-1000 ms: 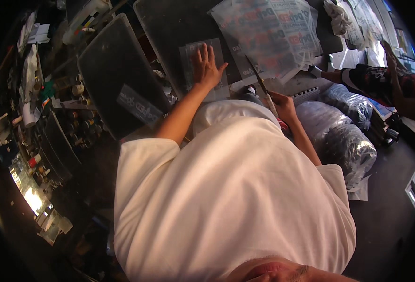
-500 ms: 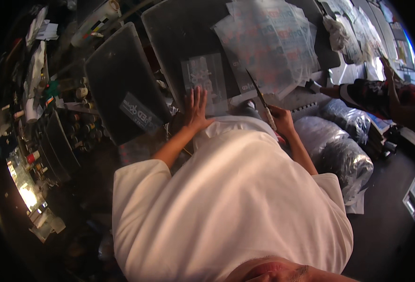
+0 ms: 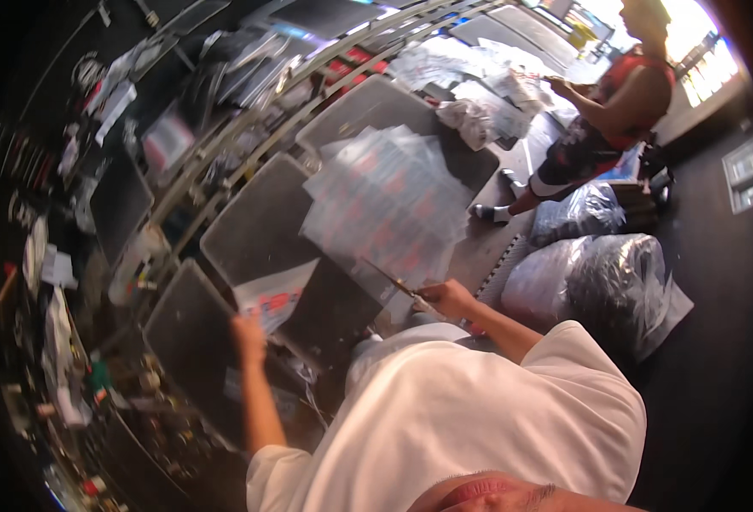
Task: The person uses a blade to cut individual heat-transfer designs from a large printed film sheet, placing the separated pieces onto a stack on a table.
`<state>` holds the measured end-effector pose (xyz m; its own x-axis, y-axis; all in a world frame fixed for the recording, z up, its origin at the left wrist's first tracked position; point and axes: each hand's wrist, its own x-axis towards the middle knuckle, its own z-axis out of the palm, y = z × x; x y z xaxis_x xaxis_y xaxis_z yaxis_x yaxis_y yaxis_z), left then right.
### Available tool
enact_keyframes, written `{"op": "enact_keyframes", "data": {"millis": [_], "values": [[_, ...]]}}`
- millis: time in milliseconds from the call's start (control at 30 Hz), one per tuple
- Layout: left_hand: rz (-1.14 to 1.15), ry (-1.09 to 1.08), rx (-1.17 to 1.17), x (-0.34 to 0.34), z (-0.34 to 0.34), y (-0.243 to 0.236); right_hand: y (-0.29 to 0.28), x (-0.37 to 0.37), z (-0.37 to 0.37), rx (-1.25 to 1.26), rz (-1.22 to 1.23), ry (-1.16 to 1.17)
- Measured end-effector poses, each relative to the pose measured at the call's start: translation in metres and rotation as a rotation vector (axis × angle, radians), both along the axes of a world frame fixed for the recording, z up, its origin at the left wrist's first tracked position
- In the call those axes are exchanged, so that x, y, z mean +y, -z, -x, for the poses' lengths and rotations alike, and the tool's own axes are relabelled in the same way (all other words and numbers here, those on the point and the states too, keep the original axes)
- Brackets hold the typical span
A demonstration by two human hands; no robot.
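Observation:
My left hand (image 3: 249,334) is closed on the near left edge of a printed plastic sheet (image 3: 278,294), pale with red and blue lettering, which tilts up off the dark board (image 3: 334,311). Motion blurs the fingers a little. In my right hand (image 3: 450,299) is a long, pointed blade (image 3: 387,276) with a white-wrapped handle; whether it is a knife or scissors I cannot tell. Its tip points away to the left. Beyond both hands, a fanned stack of translucent printed plastic sheets (image 3: 385,200) lies across the dark, light-rimmed boards.
Another dark board (image 3: 189,333) stands at the left, near cluttered shelves with bottles. Plastic-wrapped bundles (image 3: 598,286) sit on the floor to the right. A person (image 3: 619,107) stands at the far right. Metal rails (image 3: 223,141) run behind the boards.
My left hand has gone from lying flat on a clear printed sheet to gripping a pale one, farther left. My right hand still holds the blade. The view has swung, showing more of the room.

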<state>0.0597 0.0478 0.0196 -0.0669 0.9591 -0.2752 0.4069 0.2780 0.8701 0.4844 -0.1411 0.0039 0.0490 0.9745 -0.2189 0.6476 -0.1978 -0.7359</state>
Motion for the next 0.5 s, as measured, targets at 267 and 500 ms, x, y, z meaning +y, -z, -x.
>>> {"op": "enact_keyframes", "data": {"millis": [267, 500], "values": [[-0.502, 0.119, 0.704, 0.141, -0.007, -0.130, -0.008, -0.008, 0.032, -0.059, -0.054, 0.034], [-0.610, 0.367, 0.768, 0.180, -0.037, 0.049, 0.024, -0.024, 0.036, -0.107, -0.031, 0.029]]}}
